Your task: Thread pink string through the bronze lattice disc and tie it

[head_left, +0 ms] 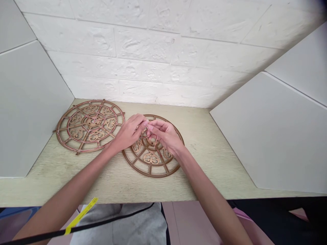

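Note:
Both hands meet over a round brown openwork panel (pixel 150 174) that lies flat on the table, with spokes, rings and heart-shaped scrollwork. My left hand (pixel 131 131) is closed in a pinch, its fingertips at a thin copper-coloured wire (pixel 155 141). From the other side my right hand (pixel 165 134) pinches the same wire between thumb and fingers. The wire curves down from the fingertips over the panel's middle. My hands cover much of the panel's upper part. To the left rests a second round panel (pixel 76 149), with copper-coloured wire running along its rings.
The pale wooden table (pixel 204 163) ends at a white brick-patterned wall (pixel 143 68). Grey-white boards stand at the left (pixel 28 112) and right (pixel 276 136). A black cord (pixel 109 223) with a yellow tag (pixel 83 214) crosses below the table's front edge.

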### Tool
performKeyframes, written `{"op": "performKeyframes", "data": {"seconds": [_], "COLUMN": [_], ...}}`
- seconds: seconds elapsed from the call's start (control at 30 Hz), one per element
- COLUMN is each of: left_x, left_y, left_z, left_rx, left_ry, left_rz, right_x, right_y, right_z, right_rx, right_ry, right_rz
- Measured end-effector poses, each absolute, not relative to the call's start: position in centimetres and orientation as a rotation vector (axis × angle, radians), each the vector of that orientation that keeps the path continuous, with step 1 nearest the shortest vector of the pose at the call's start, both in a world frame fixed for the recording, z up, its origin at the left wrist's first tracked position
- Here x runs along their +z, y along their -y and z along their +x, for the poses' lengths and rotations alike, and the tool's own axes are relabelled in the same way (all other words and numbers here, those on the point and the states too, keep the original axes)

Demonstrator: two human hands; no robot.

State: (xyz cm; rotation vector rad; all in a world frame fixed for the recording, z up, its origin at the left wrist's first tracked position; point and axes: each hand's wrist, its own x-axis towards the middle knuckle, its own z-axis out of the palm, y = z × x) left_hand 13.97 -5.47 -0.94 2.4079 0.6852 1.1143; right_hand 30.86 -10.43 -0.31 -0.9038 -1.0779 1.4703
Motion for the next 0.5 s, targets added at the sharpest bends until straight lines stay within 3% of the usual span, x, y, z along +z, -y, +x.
{"op": "performKeyframes", "data": {"seconds": [0.5], "left_x": [-1.26], "left_y": [5.38], "left_z": [13.95], "left_rx": [1.076], "left_ry": [-0.706], "left_rz": [2.533], "right_x": [-0.75], "right_y": [10.59], "right_z": [30.27], "right_rx": [1.217], "right_ry": [1.176], "right_rz": [-1.043]}}
